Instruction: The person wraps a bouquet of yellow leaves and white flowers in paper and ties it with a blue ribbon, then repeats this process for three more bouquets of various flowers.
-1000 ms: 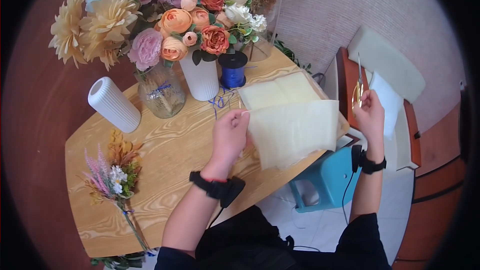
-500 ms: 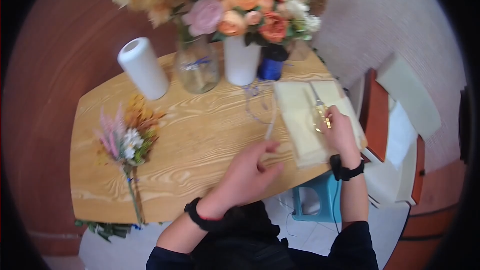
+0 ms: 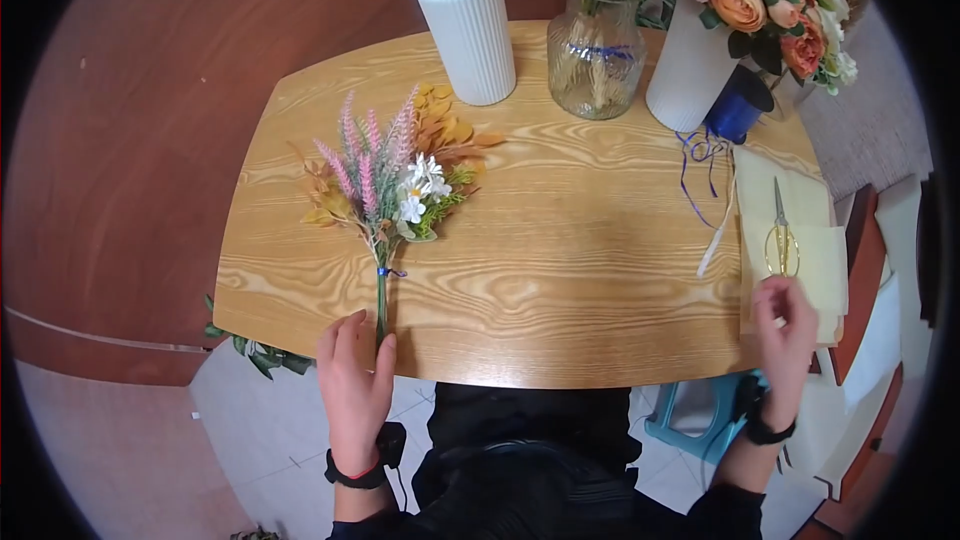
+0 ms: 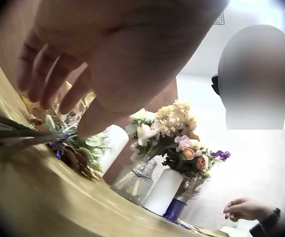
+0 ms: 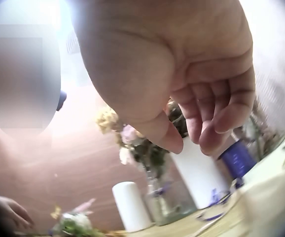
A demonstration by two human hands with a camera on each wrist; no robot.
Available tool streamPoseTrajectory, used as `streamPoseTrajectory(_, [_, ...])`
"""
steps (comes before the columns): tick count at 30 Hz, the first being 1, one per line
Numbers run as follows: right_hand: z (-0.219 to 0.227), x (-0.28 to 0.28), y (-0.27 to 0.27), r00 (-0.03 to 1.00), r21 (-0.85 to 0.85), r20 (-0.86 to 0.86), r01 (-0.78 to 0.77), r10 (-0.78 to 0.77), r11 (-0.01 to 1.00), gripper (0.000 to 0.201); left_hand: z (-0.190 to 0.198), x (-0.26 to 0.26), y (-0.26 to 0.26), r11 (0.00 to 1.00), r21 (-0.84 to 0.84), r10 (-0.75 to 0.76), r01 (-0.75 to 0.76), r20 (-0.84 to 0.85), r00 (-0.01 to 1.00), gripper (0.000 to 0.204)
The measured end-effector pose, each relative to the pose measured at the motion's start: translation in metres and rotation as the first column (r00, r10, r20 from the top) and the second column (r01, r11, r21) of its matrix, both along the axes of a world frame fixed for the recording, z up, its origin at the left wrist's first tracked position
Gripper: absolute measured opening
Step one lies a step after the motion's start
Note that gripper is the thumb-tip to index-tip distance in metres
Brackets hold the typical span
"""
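A person's left hand (image 3: 355, 385) hung with loosely spread fingers around the lower end of the stems (image 3: 381, 305) of a small bouquet (image 3: 380, 180), which lay on the left half of the wooden surface (image 3: 560, 290); whether skin met stem could not be told. The right hand (image 3: 785, 330), loosely curled with a gap between thumb and fingers, held nothing — it hovered just beside the gold handles of scissors (image 3: 783, 240) lying on pale sheets (image 3: 828, 275) at the right.

A careless brush there could have dragged the scissors and the thin sheets together, and loose blue ribbon (image 3: 685, 185) nearby might have snagged. The bouquet seemed bound by one narrow tie (image 3: 384, 271); lifted by a single stem, it would probably have splayed.

The head view showed the scissors whole, blades pointing far — the left wrist view did not show them. That wrist view instead caught the stems fanning below the tie, and the cream blooms (image 4: 182, 116) cropped out of the head view.
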State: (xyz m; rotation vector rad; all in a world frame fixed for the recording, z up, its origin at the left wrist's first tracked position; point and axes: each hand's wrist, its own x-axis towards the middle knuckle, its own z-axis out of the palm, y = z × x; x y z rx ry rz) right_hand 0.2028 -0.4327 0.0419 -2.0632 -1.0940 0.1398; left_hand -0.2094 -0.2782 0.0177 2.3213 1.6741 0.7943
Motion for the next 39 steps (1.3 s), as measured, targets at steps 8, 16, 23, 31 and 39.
streamPoseTrajectory(8, [-0.043,-0.137,0.046,0.852,0.024,-0.247,-0.47,0.461,0.882,0.01,-0.009,-0.004,0.004,0.73,-0.617,0.161,0.295,0.574,0.803,0.039])
streamPoseTrajectory(16, [-0.046,-0.17,0.081,0.759,0.096,-0.351,-0.553,0.548,0.828,0.013,-0.022,0.015,-0.011,0.501,-0.645,0.257,0.577,0.747,0.612,0.046])
streamPoseTrajectory(23, [-0.066,-0.187,0.08,0.774,0.185,-0.089,-0.606,0.627,0.774,0.025,-0.025,0.035,-0.011,0.418,-0.65,0.179,0.634,0.744,0.644,0.029])
streamPoseTrajectory(31, [-0.069,-0.186,0.083,0.72,0.167,-0.063,-0.675,0.691,0.719,0.018,-0.016,0.046,0.009,0.6,-0.631,0.261,0.492,0.736,0.625,0.031])
streamPoseTrajectory(39, [-0.065,-0.19,0.085,0.673,0.21,-0.036,-0.718,0.739,0.664,0.016,-0.037,0.044,0.016,0.585,-0.529,0.359,0.615,0.849,0.389,0.015])
